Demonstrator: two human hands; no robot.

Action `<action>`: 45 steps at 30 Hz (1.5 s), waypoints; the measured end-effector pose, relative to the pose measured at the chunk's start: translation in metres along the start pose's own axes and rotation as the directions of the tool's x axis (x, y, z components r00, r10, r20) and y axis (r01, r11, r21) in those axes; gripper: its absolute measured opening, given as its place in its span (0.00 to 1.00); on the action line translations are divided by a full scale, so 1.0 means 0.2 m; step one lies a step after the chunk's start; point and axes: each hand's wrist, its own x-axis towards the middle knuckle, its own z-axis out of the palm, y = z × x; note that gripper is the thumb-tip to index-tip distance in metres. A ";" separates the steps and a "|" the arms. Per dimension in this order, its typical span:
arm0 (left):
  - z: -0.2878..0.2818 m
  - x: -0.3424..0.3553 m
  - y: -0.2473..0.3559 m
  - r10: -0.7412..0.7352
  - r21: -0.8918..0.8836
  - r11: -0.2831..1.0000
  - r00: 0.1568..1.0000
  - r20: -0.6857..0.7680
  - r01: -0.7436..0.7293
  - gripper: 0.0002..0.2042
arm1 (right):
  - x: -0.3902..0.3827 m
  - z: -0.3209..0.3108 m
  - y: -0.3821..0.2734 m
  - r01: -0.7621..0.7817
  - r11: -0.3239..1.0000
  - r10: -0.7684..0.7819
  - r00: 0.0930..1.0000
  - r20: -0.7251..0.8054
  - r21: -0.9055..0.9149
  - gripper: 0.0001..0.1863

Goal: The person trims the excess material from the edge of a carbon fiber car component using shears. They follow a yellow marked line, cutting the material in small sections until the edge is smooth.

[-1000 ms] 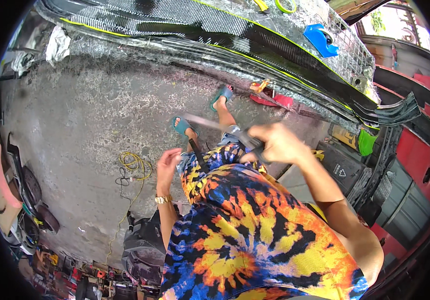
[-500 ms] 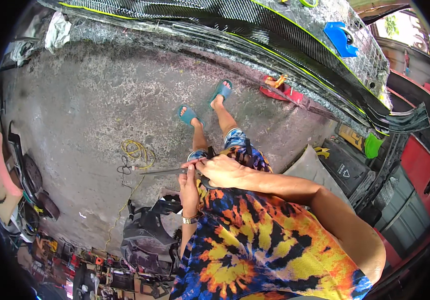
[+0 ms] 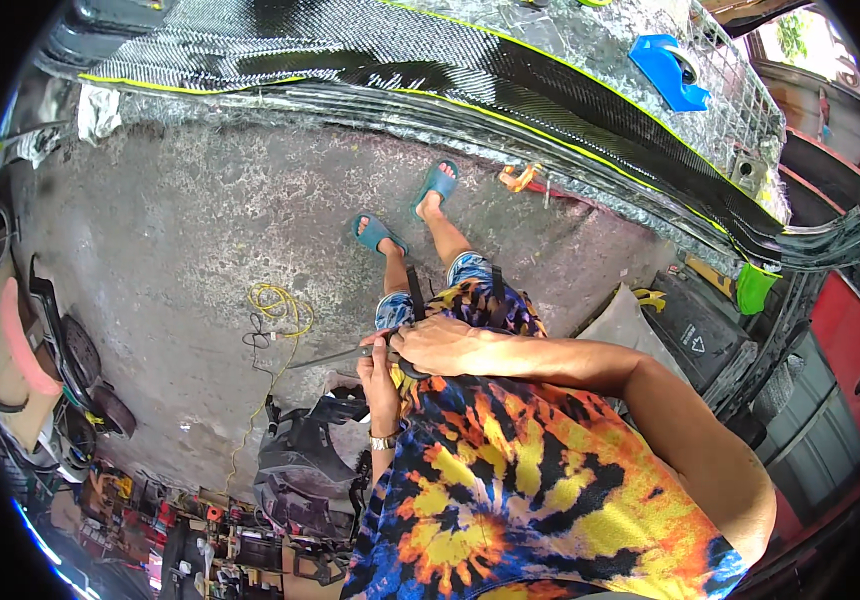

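Observation:
A pair of scissors (image 3: 328, 358) is held in front of my waist, its long grey blades pointing left. My right hand (image 3: 442, 345) closes around its black handle, part of which shows under the palm. At the base of the blades, my left hand (image 3: 380, 378) presses thumb and fingers against the scissors. Most fingertips of both hands are hidden where the hands meet. Beyond my feet, black woven carbon-fibre cloth (image 3: 510, 85) edged with bright yellow-green tape lies over a long mould (image 3: 370, 115); neither hand touches it.
A blue tape dispenser (image 3: 672, 75) sits on the worktop at the far right. A yellow cord (image 3: 295, 310) coils on the concrete floor (image 3: 170, 250). Black plastic parts (image 3: 310, 450) stand at lower left, a dark bin (image 3: 695, 335) and red panels (image 3: 840, 335) at right.
My view has shifted slightly, so more of the cloth shows at the far left. Both hands remain together at the scissors, with the left fingers slightly rearranged.

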 end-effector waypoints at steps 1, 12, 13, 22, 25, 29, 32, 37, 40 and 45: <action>0.02 0.01 0.00 -0.007 -0.008 1.000 0.999 0.031 0.008 0.13 | -0.02 -0.02 0.01 -0.007 1.000 0.008 1.000 -0.012 0.011 0.13; 0.23 -0.14 0.19 0.148 0.192 0.967 0.982 0.120 -0.169 0.13 | -0.20 -0.12 0.04 0.013 1.000 -0.012 0.991 -0.132 0.011 0.12; 0.25 -0.16 0.19 0.155 0.198 0.964 0.980 0.126 -0.177 0.13 | -0.22 -0.12 0.03 0.014 1.000 -0.013 0.990 -0.143 0.009 0.12; 0.47 -0.08 0.16 0.217 0.144 0.961 0.966 0.145 -0.237 0.15 | -0.37 -0.16 0.14 0.015 0.987 -0.073 0.931 -0.358 -0.161 0.09; 0.53 0.03 0.08 0.210 0.102 0.968 0.963 0.171 -0.229 0.15 | -0.33 -0.14 0.20 -0.070 0.974 -0.008 0.940 -0.341 -0.215 0.09; 0.40 -0.07 0.11 0.112 0.146 0.978 0.967 0.227 -0.148 0.18 | -0.25 -0.02 -0.02 -0.387 0.833 0.244 0.898 -0.366 -0.395 0.11; 0.13 0.03 0.10 -0.001 0.405 0.903 0.941 0.338 -0.144 0.22 | -0.20 0.03 0.00 -0.357 0.899 0.281 0.914 -0.292 -0.252 0.12; -0.63 0.18 0.02 -0.004 0.667 0.711 0.948 0.318 -0.221 0.15 | -0.33 0.50 0.42 -0.535 0.839 0.514 0.724 -0.460 0.095 0.11; -0.96 0.10 -0.05 0.038 0.809 0.560 0.981 0.191 -0.179 0.13 | -0.74 0.84 0.51 -0.619 0.616 0.787 0.510 -0.347 0.487 0.15; -1.41 0.14 -0.10 0.035 0.838 0.527 0.989 0.145 -0.141 0.10 | -1.13 1.66 0.74 -0.309 0.105 0.986 0.153 -0.059 0.945 0.18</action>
